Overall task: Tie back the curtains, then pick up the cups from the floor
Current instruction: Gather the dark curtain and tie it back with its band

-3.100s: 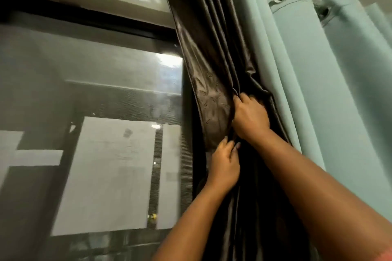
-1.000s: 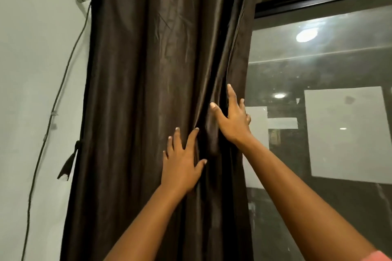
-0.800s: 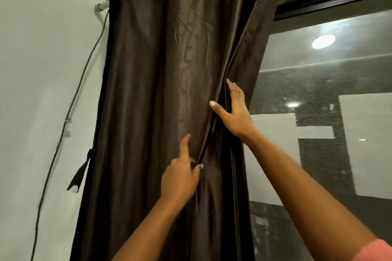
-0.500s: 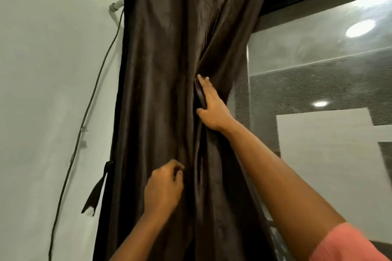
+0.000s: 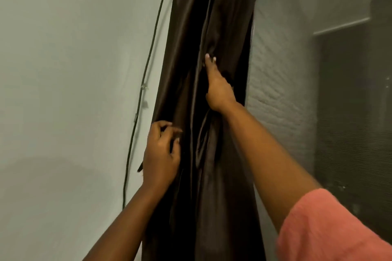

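The dark brown curtain (image 5: 214, 27) hangs bunched in folds between the wall and the window. My right hand (image 5: 217, 89) presses on its middle folds with straight fingers pointing up, fingertips tucked into a crease. My left hand (image 5: 161, 154) is lower, at the curtain's left edge, with fingers curled and pinching the fabric there. A dark strap end (image 5: 140, 168) pokes out just left of that hand. No cups or floor are in view.
A pale wall (image 5: 63, 91) fills the left side, with a thin dark cable (image 5: 146, 74) clipped down it close to the curtain. The window with its mesh screen (image 5: 282, 91) is on the right.
The view swung from the right-hand curtains to this left one. Over the last second the curtain was pushed left into a tighter bunch. My left hand curled and moved to its left edge.
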